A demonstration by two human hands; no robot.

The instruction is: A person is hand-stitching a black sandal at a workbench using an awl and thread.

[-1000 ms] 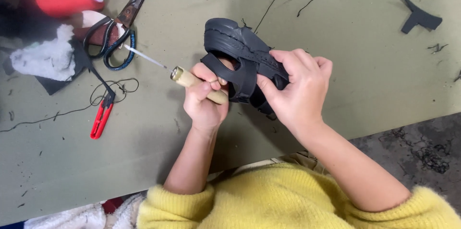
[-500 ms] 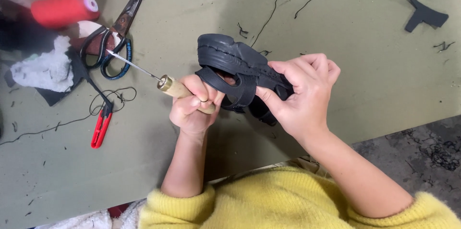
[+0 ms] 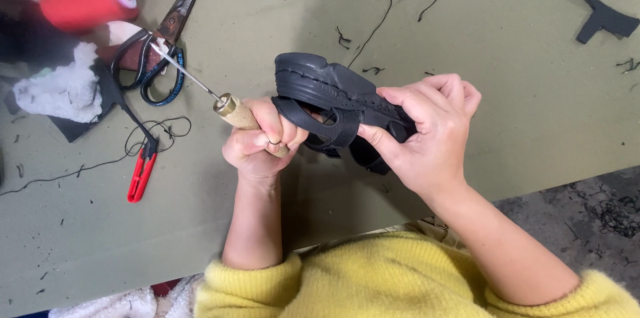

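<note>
Two hands work above the counter (image 3: 467,38): the left hand (image 3: 260,145) clenches a wooden-handled awl (image 3: 227,106), the right hand (image 3: 427,135) grasps the black sandal (image 3: 333,95), whose strap could slip and let the needle jab nearby fingers (image 3: 373,138).

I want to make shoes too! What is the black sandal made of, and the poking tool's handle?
The black sandal looks like matte rubber or foam, with a moulded, ridged sole; hard to tell which. The poking tool seems to have a pale wooden handle, a brass-coloured collar and a shiny metal needle.
</note>
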